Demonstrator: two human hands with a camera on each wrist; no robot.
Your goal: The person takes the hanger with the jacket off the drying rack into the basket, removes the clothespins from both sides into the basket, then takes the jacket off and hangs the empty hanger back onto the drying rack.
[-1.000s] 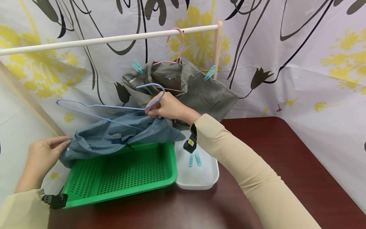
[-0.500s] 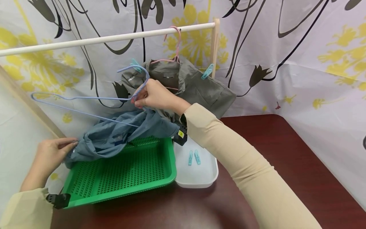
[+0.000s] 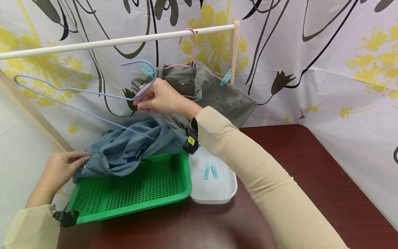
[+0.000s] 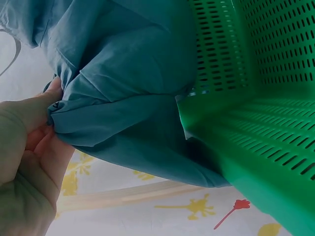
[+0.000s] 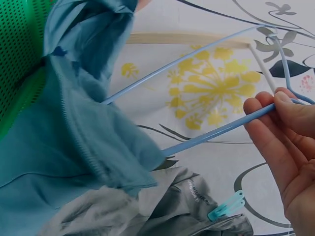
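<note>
Blue garment (image 3: 109,155) lies across the green basket's (image 3: 133,206) far side, its left end pinched by the left hand (image 3: 60,169), seemingly for steadiness, while the right hand (image 3: 163,97) grips the blue hanger (image 5: 211,133), partly inside the cloth.

Blue hanger (image 3: 99,93) raised toward the frame's upper left.
Right hand (image 3: 163,98) has risen leftward with it; left hand (image 3: 62,168) has shifted slightly rightward.

Flower-printed cloth (image 3: 311,69) behind reddish-brown table (image 3: 298,152)
</note>
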